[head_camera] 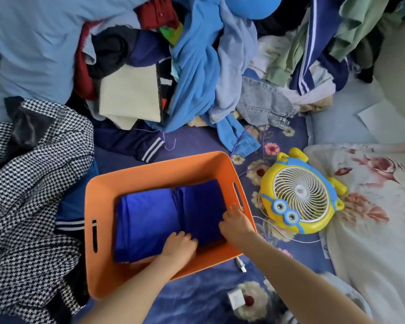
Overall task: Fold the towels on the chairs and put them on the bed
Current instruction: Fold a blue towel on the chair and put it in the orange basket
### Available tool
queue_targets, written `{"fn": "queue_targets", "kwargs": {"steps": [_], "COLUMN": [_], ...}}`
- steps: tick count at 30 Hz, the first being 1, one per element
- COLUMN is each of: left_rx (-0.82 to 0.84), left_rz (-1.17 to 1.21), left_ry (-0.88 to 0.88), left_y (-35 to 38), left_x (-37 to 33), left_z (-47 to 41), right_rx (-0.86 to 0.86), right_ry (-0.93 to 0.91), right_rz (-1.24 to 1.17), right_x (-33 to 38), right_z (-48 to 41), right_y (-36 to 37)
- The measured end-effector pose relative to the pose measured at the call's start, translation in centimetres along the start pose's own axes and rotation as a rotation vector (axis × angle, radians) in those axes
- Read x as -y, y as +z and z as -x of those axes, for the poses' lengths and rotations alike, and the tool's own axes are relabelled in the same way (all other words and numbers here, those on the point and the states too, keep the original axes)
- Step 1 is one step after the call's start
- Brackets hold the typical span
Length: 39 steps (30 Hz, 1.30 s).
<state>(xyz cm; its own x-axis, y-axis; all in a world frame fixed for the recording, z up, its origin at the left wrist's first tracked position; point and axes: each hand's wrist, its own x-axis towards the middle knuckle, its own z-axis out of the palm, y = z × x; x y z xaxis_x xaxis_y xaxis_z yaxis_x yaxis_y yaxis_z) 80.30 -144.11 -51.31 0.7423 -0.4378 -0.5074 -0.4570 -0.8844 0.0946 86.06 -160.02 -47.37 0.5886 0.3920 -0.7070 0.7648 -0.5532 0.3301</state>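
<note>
Folded blue towels (pixel 171 218) in orange bin (pixel 108 195) on bed (pixel 197 298): left hand (pixel 179 245) curled, right hand (pixel 235 222) spread, both pressing; best flattened evenly, edges squared.

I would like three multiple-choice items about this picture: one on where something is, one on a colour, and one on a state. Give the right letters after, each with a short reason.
1. Where is the folded blue cloth?
A. Inside the orange bin
B. On top of the yellow fan
C. Under the houndstooth coat

2. What colour is the fan's grille?
A. Red
B. White
C. Black

3. What are the hands doing?
A. Both lift the fan
B. Both hang in the air, away from everything
C. Both are down in the bin, on the blue cloth

Answers:
1. A, the cloth lies flat on the bin's floor, walls all around it.
2. B, the round grille is white inside the yellow body.
3. C, the left hand presses the cloth's near edge, and the right hand rests at its right side, next to the handle slot.
</note>
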Motion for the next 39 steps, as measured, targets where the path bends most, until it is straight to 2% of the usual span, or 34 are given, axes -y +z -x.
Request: {"fn": "queue_targets", "kwargs": {"steps": [2, 3, 8, 15, 30, 32, 35, 39], "left_rx": [0.062, 0.046, -0.183, -0.381, -0.626, -0.648, -0.688, -0.751], "left_rz": [0.044, -0.007, 0.052, -0.01, -0.127, -0.137, -0.177, -0.206], "left_ry": [-0.048, -0.071, -0.139, -0.186, -0.192, -0.185, -0.222, -0.299], "left_y": [-0.8, -0.7, -2.3, -3.9, -6.1, -6.0, -6.2, -7.2], "left_x": [0.2, 0.4, 2.0, 3.2, 2.0, 1.6, 1.1, 0.2], "left_z": [0.9, 1.1, 2.8, 6.5, 19.9, 21.7, 24.5, 29.1], "right_rx": [-0.058, -0.077, -0.166, -0.265, -0.512, -0.592, -0.539, -0.582], "right_ry": [0.01, 0.017, 0.044, 0.12, 0.287, 0.262, 0.24, 0.178], "right_rz": [-0.037, -0.067, -0.141, -0.125, -0.11, -0.129, -0.097, 0.001], "right_x": [0.2, 0.2, 0.5, 0.3, 5.7, 6.8, 8.5, 9.4], "right_z": [0.3, 0.6, 2.5, 7.0, 20.1, 21.0, 23.2, 24.9], "right_y": [0.0, -0.1, -1.5, -4.1, -9.0, -9.0, -10.4, -11.4]}}
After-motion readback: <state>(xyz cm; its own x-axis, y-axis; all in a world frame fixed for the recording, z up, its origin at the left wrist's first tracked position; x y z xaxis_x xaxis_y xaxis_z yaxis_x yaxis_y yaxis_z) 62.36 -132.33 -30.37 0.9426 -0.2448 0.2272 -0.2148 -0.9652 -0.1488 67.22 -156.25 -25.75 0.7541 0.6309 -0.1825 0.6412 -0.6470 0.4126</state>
